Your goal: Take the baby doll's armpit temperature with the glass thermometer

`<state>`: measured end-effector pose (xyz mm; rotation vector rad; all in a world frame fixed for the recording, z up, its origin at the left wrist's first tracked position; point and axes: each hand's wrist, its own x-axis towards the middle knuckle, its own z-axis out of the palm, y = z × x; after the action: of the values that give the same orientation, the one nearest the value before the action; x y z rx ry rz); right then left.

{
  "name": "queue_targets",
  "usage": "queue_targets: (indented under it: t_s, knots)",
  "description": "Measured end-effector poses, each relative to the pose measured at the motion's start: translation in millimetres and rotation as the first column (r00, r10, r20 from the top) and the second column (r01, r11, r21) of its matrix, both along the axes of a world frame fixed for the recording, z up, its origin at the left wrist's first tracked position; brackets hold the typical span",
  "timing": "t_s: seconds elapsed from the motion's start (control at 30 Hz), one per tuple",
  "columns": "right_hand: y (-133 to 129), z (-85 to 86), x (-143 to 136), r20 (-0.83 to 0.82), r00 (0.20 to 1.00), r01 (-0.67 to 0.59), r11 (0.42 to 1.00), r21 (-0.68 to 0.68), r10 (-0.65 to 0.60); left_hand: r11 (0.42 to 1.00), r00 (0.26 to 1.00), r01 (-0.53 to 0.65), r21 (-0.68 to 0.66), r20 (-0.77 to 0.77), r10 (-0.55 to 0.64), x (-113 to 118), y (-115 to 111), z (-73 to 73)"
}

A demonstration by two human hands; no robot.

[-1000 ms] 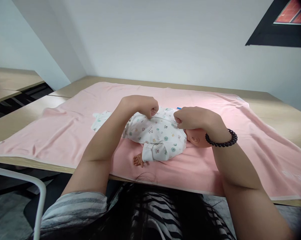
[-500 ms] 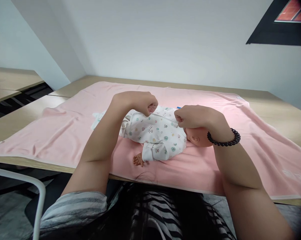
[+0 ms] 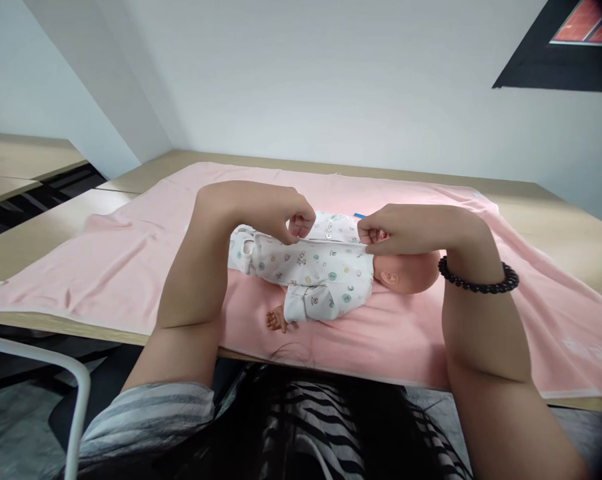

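A person's two bare hands work above a baby doll in a white long-sleeved garment printed with small green, yellow and brown motifs point(image 3: 313, 267). The left hand point(image 3: 278, 207) curls loosely, its thumb and fingertips closed on the garment's front edge; the right hand point(image 3: 411, 227), also curled, pinches the same edge near the neck. Between the two sets of fingertips the edge runs nearly straight, with a small round snap point(image 3: 329, 235) just beyond it. The doll lies directly beneath the fingers: its smooth, hairless head point(image 3: 413, 275) is below and right of the right fingers, and its small brown hand point(image 3: 275, 320) is on the near side of the left fingers. A blue strip point(image 3: 359, 215) shows just past the right fingertips. Under everything spreads a pale pink cloth blanket point(image 3: 375, 353) on a light wooden table point(image 3: 565, 213). A black beaded bracelet point(image 3: 478, 283) circles the right wrist.
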<state>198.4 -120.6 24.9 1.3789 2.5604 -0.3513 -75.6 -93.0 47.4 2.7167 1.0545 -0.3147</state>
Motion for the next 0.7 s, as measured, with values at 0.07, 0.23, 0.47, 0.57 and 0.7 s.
queue_targets:
  t_s: [0.07, 0.23, 0.47, 0.57, 0.7]
  knots:
    - [-3, 2.7, 0, -0.022, 0.999, -0.044, 0.999, -0.03, 0.043, 1.0, 1.0, 0.007, -0.009, -0.006, -0.007, -2, -5, 1.6]
    - [-11, 6.3, -5, -0.061, 0.987, -0.154, 0.979, -0.135, 0.147, 0.997, 0.997, 0.071, -0.038, -0.004, -0.071, -8, -15, 3.1]
    - [-21, 5.9, -13, -0.024, 0.982, -0.188, 0.959, -0.213, 0.187, 0.986, 0.994, 0.097, -0.138, -0.045, -0.104, -2, -29, 3.6]
    - [-25, 4.4, -18, -0.007, 0.98, -0.197, 0.955, -0.221, 0.2, 0.985, 0.991, 0.101, -0.142, -0.068, -0.111, 1, -32, 1.3]
    - [-27, 2.5, -24, 0.036, 0.975, -0.207, 0.953, -0.221, 0.22, 0.981, 0.985, 0.128, -0.146, -0.096, -0.142, 3, -35, -0.6]
